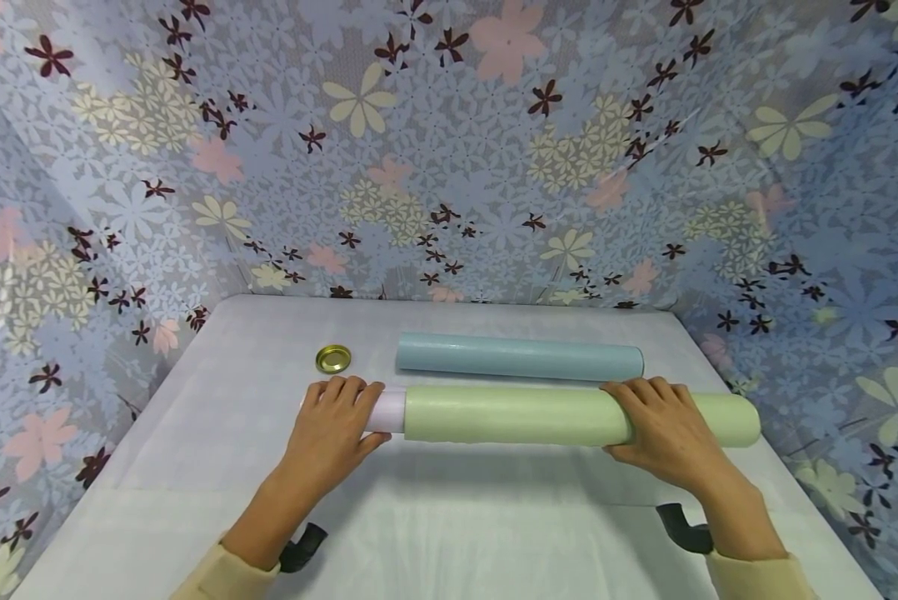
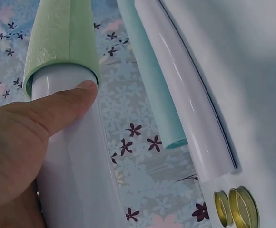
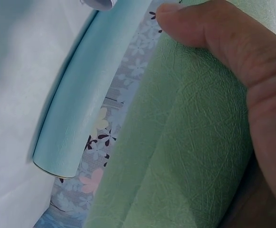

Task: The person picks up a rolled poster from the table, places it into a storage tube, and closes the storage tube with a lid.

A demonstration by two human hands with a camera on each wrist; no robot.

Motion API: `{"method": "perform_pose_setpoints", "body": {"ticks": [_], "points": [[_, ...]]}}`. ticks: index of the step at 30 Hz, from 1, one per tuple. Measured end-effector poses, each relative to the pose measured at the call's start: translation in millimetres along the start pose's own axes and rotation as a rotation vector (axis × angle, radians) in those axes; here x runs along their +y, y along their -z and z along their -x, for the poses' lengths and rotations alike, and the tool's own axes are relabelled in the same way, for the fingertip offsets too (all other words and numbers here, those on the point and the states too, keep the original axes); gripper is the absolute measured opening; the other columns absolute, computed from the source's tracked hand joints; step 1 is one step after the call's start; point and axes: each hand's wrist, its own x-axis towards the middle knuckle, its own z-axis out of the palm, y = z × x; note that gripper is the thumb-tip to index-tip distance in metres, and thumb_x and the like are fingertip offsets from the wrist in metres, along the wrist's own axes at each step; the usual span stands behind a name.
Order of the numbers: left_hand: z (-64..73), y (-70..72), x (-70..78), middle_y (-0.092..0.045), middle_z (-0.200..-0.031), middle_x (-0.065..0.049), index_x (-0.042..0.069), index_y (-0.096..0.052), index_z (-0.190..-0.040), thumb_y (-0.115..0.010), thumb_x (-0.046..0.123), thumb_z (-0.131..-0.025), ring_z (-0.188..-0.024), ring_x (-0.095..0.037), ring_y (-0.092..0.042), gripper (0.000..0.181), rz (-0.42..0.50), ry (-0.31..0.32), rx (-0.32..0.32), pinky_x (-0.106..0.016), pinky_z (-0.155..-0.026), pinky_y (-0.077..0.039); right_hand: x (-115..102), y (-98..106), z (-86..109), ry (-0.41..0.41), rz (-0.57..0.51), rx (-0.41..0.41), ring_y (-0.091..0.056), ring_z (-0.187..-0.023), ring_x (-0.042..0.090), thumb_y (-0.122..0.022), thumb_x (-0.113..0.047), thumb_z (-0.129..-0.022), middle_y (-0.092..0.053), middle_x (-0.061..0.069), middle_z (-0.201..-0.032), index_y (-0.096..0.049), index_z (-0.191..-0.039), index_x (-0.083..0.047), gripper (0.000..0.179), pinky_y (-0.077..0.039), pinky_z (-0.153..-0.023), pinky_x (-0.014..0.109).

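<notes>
My left hand (image 1: pixel 332 421) grips a glossy pale lilac tube (image 1: pixel 386 410), fingers over the top and thumb on the near side. That tube sits inside the left mouth of a wider pale green textured tube (image 1: pixel 509 414), whose rim (image 2: pixel 62 65) shows round it in the left wrist view. Towards the other end my right hand (image 1: pixel 662 429) holds the green tube from above, its thumb along the surface. Both tubes are level, their shadow falling on the white table. A lengthwise seam runs along the green covering in the right wrist view.
A light blue tube (image 1: pixel 520 357) lies behind on the white-covered table (image 1: pixel 449 533). Another pale lilac tube (image 2: pixel 190 95) shows beside it in the left wrist view, near two gold rings (image 2: pixel 242 206). Floral cloth (image 1: pixel 449 167) encloses the table's back and sides.
</notes>
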Motion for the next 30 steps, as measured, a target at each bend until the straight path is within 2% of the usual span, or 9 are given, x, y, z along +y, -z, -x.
{"method": "perform_pose_setpoints", "body": {"ticks": [18, 30], "points": [[-4.9, -1.4, 9.6, -0.059, -0.103, -0.004, 0.015, -0.054, -0.122, -0.078, 0.048, -0.07, -0.101, -0.024, -0.055, 0.065, 0.014, -0.007, -0.01, -0.041, -0.085, -0.041, -3.0, -0.8, -2.6, 0.007, -0.004, 0.01, -0.054, -0.097, 0.033, -0.088, -0.039, -0.054, -0.061, 0.01, -0.108, -0.055, -0.124, -0.015, 0.081, -0.04, -0.08, 0.053], [-3.4, 0.8, 10.9, -0.06, -0.106, -0.004, 0.014, -0.054, -0.124, -0.078, 0.049, -0.07, -0.103, -0.024, -0.055, 0.068, 0.021, 0.003, -0.024, -0.041, -0.086, -0.041, -4.3, -0.3, -3.9, 0.021, 0.001, 0.028, -0.054, -0.094, 0.032, -0.089, -0.037, -0.053, -0.062, 0.009, -0.106, -0.056, -0.123, -0.015, 0.08, -0.041, -0.079, 0.052]]}}
